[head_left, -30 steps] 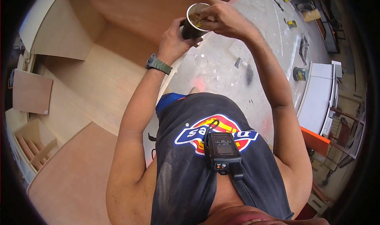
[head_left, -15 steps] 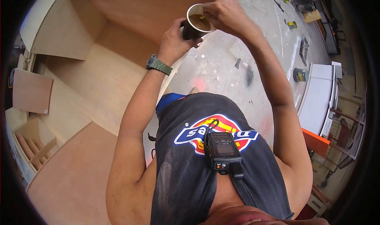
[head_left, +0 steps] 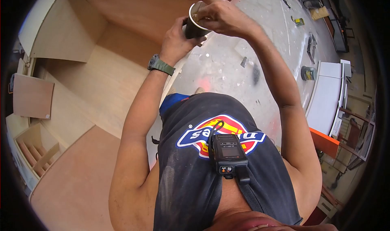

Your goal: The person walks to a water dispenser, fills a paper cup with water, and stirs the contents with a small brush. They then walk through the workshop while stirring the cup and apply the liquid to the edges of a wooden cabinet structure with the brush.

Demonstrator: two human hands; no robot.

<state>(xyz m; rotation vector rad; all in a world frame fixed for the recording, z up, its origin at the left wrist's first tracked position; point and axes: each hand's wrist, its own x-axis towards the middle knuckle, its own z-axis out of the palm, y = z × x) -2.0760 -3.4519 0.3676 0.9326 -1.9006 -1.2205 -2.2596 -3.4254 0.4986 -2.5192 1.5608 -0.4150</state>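
"Where is the cup point(head_left: 193, 31)?"

"Held in the air, out in front of the person, and tilted. It is dark outside with a pale rim, and something brown shows within."

"What holds it?"

"The left hand point(head_left: 175, 40), its fingers wrapped around the side."

"And the right hand point(head_left: 227, 16)?"

"Its fingers bend over the cup's mouth, one stretched out past the rim. Whether they grip anything, one cannot tell; the tips are hidden."

"What does the person wear?"

"A watch point(head_left: 161, 65) on the left wrist, a dark shirt point(head_left: 185, 178) with a bright logo, and a small black device point(head_left: 229, 154) on the chest."

"And around them?"

"Wooden boards point(head_left: 77, 162) to the left, a spotted grey floor point(head_left: 229, 74) below, and to the right a can point(head_left: 308, 73) beside a white panel point(head_left: 325, 93)."
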